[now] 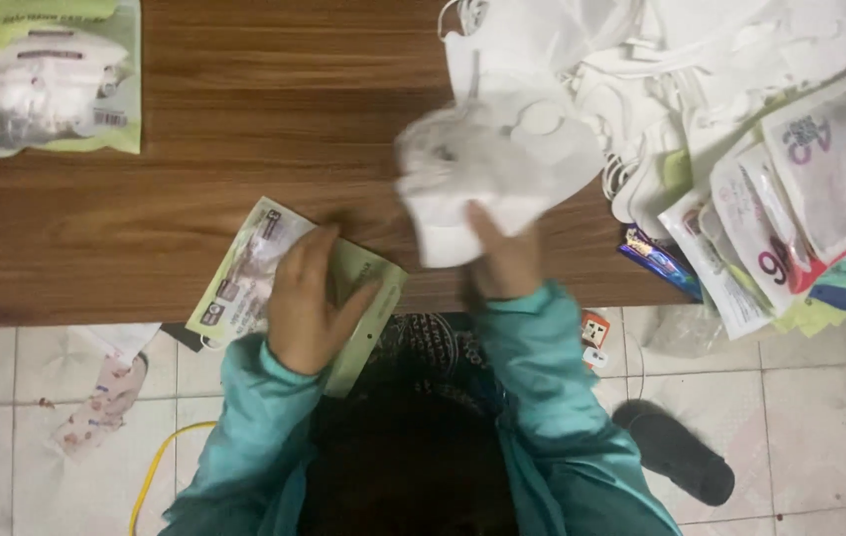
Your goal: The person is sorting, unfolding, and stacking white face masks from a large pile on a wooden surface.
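Left hand [306, 310] pressed flat, fingers spread, on a pale green flat packet [289, 288] at the near edge of the desk [244, 119], one corner of the packet hanging past that edge. Right hand [504, 260] closed around the lower edge of a white face mask [487, 174], thumb up over the fabric, mask lifted and blurred just above the wood near the middle of the desk. Both sleeves teal.

Far right corner of the desk: loose heap of white masks [681, 60] with ear loops trailing, reaching toward the held mask. Along the right edge, nearer: fanned stack of empty printed wrappers [800, 208], white, pink and green, some overhanging the near edge, a dark blue foil wrapper [656, 260] tucked at the stack's left side. Far left corner: one sealed green-and-clear packet [61, 74] with a white mask inside, well apart from both hands.

Below the desk, pale tiled floor [820, 417]: dark slipper [681, 457] to the right, yellow cable [160, 462] curving at the left, crumpled wrapper scraps [100, 402] near the left, small orange-and-white item [594, 333] just under the desk edge beside the right sleeve.
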